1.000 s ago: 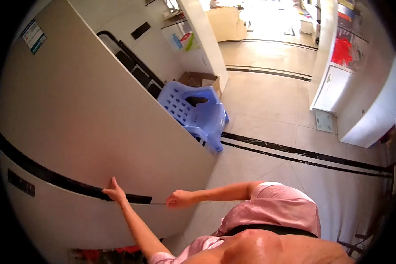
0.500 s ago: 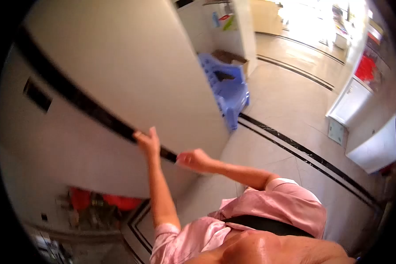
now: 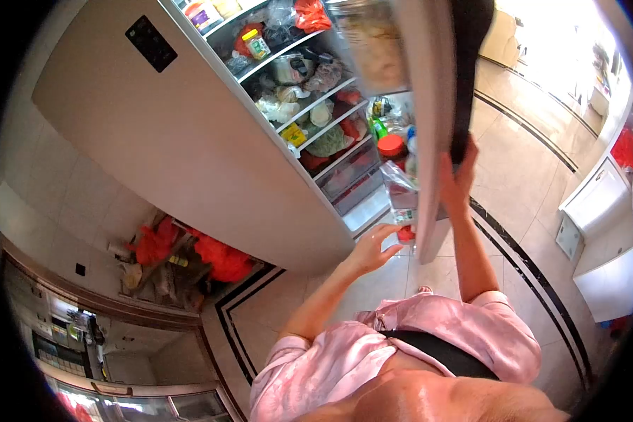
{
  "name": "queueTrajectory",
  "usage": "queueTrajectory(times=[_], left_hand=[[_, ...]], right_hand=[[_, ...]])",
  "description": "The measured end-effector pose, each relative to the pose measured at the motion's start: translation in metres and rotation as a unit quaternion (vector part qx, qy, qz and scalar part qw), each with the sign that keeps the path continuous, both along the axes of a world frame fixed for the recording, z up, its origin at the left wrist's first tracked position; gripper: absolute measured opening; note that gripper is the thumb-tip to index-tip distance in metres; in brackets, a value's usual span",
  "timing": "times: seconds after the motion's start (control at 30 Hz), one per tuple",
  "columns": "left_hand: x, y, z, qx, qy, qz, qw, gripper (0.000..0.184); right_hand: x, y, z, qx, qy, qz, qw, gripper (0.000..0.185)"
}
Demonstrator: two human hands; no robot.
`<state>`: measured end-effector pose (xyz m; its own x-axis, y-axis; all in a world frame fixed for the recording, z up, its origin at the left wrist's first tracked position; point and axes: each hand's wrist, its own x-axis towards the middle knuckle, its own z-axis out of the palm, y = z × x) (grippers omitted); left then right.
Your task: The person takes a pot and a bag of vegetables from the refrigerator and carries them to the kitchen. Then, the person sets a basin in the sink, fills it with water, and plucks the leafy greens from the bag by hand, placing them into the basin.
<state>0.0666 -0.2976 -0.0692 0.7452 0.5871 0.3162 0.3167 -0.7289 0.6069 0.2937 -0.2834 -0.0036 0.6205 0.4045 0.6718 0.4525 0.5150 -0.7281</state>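
A refrigerator [image 3: 190, 141] stands with its right-hand door [image 3: 429, 77] swung open and its other door closed. My right hand [image 3: 458, 179] grips the open door along its dark edge strip. Below the door shelves, my left hand [image 3: 374, 250] is open, thumb and fingers apart, close to a small red-capped container [image 3: 405, 234]. Whether the fingertips touch it I cannot tell. The door shelves hold a red-lidded jar [image 3: 392, 146] and a large clear container [image 3: 374, 49]. Inside, bagged food [image 3: 327, 143] and a yellow-lidded jar [image 3: 256, 43] sit on the shelves.
Red bags and other items [image 3: 221, 257] lie on the floor beside the refrigerator at left. A glass-fronted cabinet [image 3: 141, 404] is at lower left. White cabinets [image 3: 598, 197] stand at right. Dark stripes [image 3: 534, 267] cross the tiled floor.
The refrigerator door has swung open to the right, showing the shelves. My right hand has moved up and right with it; my left hand has left the dark strip and moved right.
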Motion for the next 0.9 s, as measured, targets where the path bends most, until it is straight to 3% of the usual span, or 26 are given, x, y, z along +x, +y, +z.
queueTrajectory(times=[0.2,0.27,0.47,0.5,0.53,0.6,0.7,0.8,0.9], left_hand=[[0.012,0.014,0.008,-0.123,0.031,0.053,0.991,0.035],[0.025,0.035,-0.002,-0.128,0.022,0.033,0.991,0.033],[0.057,0.097,-0.013,-0.173,-0.001,0.044,0.984,0.032],[0.061,0.112,-0.006,-0.194,0.01,0.046,0.98,0.033],[0.066,0.125,-0.011,-0.198,0.006,0.051,0.979,0.033],[0.069,0.152,-0.019,-0.199,-0.017,0.068,0.978,0.033],[0.064,0.181,-0.021,-0.21,-0.017,0.078,0.974,0.033],[0.056,0.203,-0.029,-0.241,-0.018,0.082,0.967,0.034],[0.042,0.217,-0.039,-0.268,-0.015,0.098,0.958,0.035]], right_hand=[[0.123,0.024,-0.014,-0.004,0.039,-0.132,0.99,0.046],[0.16,0.039,-0.009,0.012,0.099,-0.091,0.991,0.043],[0.257,0.071,-0.029,0.021,0.053,-0.098,0.994,0.041],[0.274,0.08,-0.036,0.061,0.137,-0.025,0.988,0.041],[0.292,0.086,-0.041,0.007,0.082,-0.089,0.993,0.042],[0.322,0.108,-0.051,0.049,0.118,-0.027,0.991,0.042],[0.334,0.129,-0.054,0.048,0.215,-0.008,0.975,0.042],[0.315,0.136,-0.036,0.051,0.212,-0.01,0.976,0.049],[0.227,0.126,-0.004,0.057,0.035,-0.197,0.978,0.052]])
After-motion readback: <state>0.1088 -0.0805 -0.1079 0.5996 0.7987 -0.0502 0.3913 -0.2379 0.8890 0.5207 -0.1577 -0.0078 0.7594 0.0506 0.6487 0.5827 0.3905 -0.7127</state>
